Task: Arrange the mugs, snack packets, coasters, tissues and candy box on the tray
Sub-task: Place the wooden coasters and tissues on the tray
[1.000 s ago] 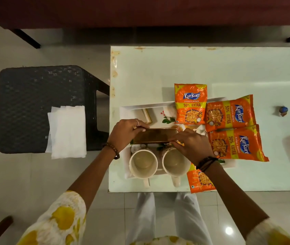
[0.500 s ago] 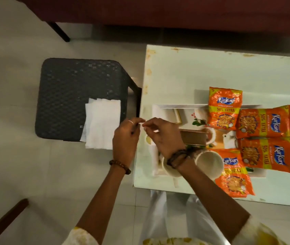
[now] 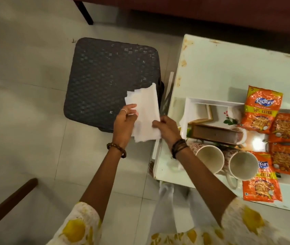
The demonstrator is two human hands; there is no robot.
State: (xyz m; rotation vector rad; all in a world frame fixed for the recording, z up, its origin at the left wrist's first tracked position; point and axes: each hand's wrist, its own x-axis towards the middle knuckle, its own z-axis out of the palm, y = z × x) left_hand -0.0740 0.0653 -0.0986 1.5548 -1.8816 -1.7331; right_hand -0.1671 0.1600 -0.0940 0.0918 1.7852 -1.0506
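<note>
Both my hands hold a stack of white tissues [image 3: 145, 114] above the edge of the dark stool [image 3: 108, 76]. My left hand [image 3: 124, 122] grips its left side and my right hand [image 3: 167, 129] pinches its lower right corner. On the white tray [image 3: 193, 103] to the right lie a brown candy box [image 3: 215, 134], gold-edged coasters [image 3: 208, 113], two white mugs [image 3: 209, 159] [image 3: 242, 165] and several orange snack packets [image 3: 262, 108].
The tray sits on a white table [image 3: 229, 68] with stained edges. The dark woven stool stands on the tiled floor left of the table. A dark sofa base [image 3: 193, 11] runs along the top, and a wooden bar [image 3: 8, 202] crosses the lower left.
My hands left the candy box on the tray, swung left to the stool and picked up the tissue stack. The camera view turned left with them.
</note>
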